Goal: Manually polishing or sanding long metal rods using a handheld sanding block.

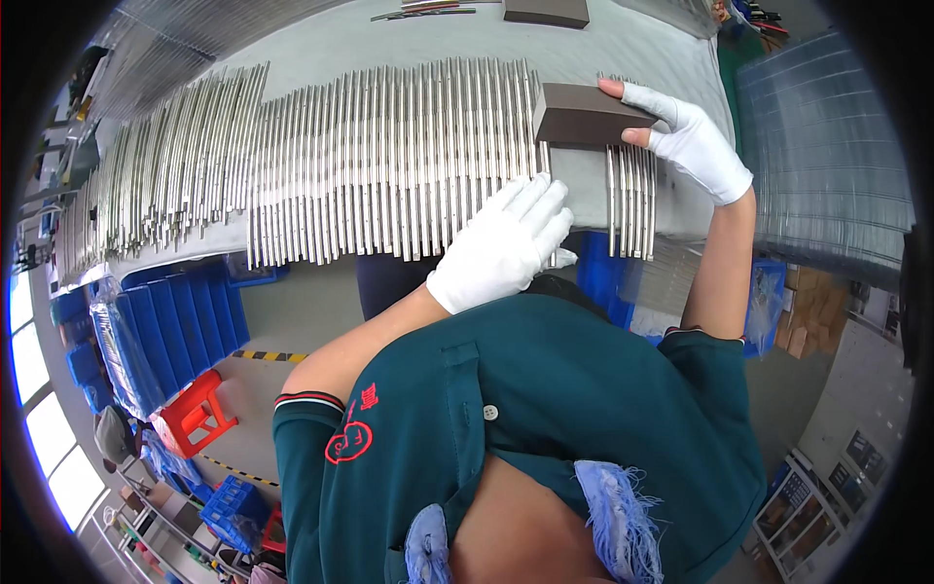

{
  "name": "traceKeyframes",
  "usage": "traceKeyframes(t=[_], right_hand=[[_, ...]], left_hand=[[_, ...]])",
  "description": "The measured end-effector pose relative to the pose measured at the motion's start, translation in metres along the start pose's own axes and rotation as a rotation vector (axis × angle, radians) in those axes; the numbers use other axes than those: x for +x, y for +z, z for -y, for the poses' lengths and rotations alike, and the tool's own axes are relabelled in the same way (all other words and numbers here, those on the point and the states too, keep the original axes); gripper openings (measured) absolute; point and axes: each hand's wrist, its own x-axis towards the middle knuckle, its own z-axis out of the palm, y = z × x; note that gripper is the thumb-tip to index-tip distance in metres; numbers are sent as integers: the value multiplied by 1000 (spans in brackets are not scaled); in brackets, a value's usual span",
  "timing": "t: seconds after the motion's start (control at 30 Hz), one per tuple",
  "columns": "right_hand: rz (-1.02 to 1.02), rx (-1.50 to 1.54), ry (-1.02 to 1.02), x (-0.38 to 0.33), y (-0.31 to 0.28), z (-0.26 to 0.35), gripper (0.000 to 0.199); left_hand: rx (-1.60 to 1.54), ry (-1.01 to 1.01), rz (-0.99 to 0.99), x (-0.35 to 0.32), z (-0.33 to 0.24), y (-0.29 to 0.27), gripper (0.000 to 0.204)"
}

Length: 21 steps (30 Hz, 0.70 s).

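Observation:
A long row of thin silvery metal rods [379,165] lies side by side on the pale-covered table, their ends toward me. My left hand [511,238], in a white glove, rests over the near ends at the row's right side, its fingers stretched out and close together. In my right hand [696,146], gloved with bare thumb and fingertip showing, is one end of a dark brown rectangular block [593,117]. This block lies across the gap between the long row and a smaller group of rods [632,204] on the right, covering part of that group.
Another brown block [547,11] and several thin rods [428,10] lie at the table's far side. More rods [156,175] are bunched at the left. Clear plastic sheeting [827,146] stands right. Blue bins [185,321] and a red stool [199,414] stand below left.

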Motion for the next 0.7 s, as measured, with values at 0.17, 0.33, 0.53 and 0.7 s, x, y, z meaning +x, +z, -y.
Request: traceKeyframes(t=[0.17, 0.33, 0.53, 0.7], right_hand=[[-64, -260, -179, 6, 21, -1, 48], [-173, -140, -80, -21, -21, -6, 49], [-73, -437, -191, 4, 34, 4, 51], [-34, -7, -27, -6, 1, -2, 51]], left_hand=[[-5, 2, -8, -3, 0, 1, 49], [-6, 8, -37, -3, 1, 2, 51], [-11, 2, -28, -3, 0, 3, 49], [-20, -5, -38, -2, 1, 4, 48]])
